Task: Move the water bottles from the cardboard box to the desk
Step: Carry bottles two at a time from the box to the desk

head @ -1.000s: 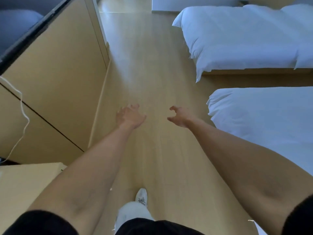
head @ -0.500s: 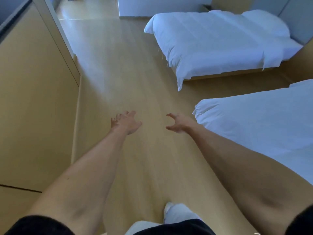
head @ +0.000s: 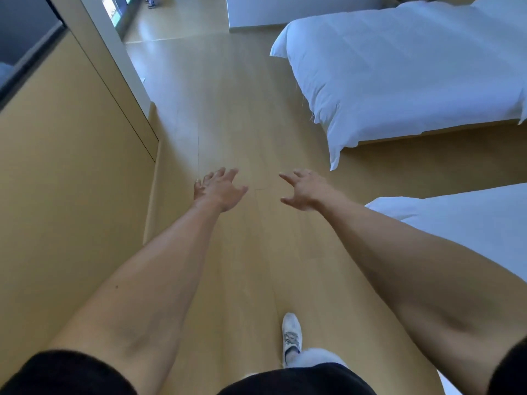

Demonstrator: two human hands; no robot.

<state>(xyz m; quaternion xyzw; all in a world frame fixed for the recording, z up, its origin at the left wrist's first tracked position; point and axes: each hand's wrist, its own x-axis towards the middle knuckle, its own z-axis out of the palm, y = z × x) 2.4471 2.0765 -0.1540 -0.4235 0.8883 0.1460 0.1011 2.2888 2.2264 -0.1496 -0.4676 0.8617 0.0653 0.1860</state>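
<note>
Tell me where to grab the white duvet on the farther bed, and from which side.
Pinch the duvet at its hanging corner, coming from the open floor. That corner droops free past the bed's edge; the rest lies flat. The left hand and right hand are both open and empty.

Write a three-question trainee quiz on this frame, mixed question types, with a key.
1. True or false: the left hand holds a water bottle.
2. What lies to the right of the right hand? A) two white beds B) a cardboard box C) a desk
3. Fill in: a white ____ steps on the wooden floor.

Key: 1 false, both hands are empty with fingers spread. 2 A, the far bed and the near bed. 3 shoe.
</note>
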